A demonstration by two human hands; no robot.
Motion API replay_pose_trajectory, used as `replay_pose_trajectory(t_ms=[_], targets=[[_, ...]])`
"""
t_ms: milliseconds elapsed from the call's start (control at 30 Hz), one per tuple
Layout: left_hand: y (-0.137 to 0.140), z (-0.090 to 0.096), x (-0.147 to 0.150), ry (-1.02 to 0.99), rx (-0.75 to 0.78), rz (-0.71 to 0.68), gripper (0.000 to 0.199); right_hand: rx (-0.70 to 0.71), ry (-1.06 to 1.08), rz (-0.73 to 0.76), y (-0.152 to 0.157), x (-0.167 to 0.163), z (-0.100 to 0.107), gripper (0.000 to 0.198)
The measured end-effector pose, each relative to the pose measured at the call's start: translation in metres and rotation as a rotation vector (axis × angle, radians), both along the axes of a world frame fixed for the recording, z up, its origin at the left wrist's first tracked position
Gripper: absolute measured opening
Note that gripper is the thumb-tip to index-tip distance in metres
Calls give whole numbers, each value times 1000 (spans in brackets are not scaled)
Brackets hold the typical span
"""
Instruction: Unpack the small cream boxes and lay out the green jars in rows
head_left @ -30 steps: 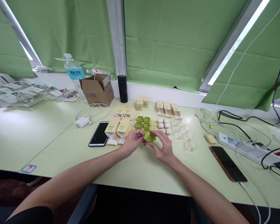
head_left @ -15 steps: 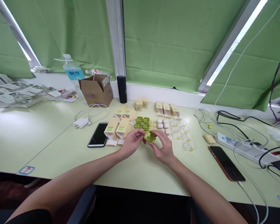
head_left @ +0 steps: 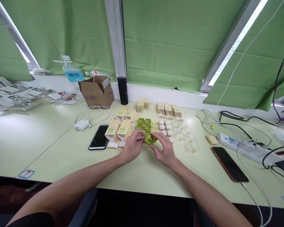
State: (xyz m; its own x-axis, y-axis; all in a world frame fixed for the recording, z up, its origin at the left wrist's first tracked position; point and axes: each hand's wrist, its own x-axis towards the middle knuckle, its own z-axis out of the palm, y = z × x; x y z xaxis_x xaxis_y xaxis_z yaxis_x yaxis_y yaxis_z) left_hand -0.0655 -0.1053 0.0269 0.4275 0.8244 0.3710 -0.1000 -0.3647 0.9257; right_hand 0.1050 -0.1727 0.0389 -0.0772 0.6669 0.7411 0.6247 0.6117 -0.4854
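Between my two hands is a small green cup-like piece (head_left: 150,139), its opening turned partly toward me. The fingers of my left hand (head_left: 133,144) pinch its left edge. My right hand (head_left: 164,148) grips it from the right with thumb and forefinger. Just beyond lie several green square cups (head_left: 144,121) in rows and several tiny yellowish pieces (head_left: 154,124). Pale pink rounded pieces (head_left: 165,126) and clear plastic cups (head_left: 183,130) are set out to the right. Cream cartons with green labels (head_left: 112,130) stand left of my hands.
A dark-screened phone (head_left: 98,137) lies by the cartons. More open cartons (head_left: 168,111) are at the back. A cardboard box (head_left: 96,96) and a black flask (head_left: 122,90) stand near the wall. At right are another phone (head_left: 229,164), a power strip (head_left: 241,151) and tangled cables.
Both hands keep hold of the green piece, which has turned slightly between my fingers. The objects laid out on the table stay where they were; the view shifts slightly.
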Motion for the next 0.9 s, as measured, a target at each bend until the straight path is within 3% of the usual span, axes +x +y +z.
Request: replay_pose_trajectory(t_ms=[133, 400, 633, 900], targets=[[0, 2, -3, 53, 54, -53, 18, -25, -8, -6, 1, 1, -2, 45], [-6, 12, -6, 114, 119, -200, 55, -24, -21, -44, 5, 3, -7, 35], [-4, 8, -2, 115, 36, -161, 45, -67, -62, 4, 0, 3, -1, 36], [-6, 9, -6, 246, 156, -137, 38, -10, -44, -98, 2, 2, -1, 20]])
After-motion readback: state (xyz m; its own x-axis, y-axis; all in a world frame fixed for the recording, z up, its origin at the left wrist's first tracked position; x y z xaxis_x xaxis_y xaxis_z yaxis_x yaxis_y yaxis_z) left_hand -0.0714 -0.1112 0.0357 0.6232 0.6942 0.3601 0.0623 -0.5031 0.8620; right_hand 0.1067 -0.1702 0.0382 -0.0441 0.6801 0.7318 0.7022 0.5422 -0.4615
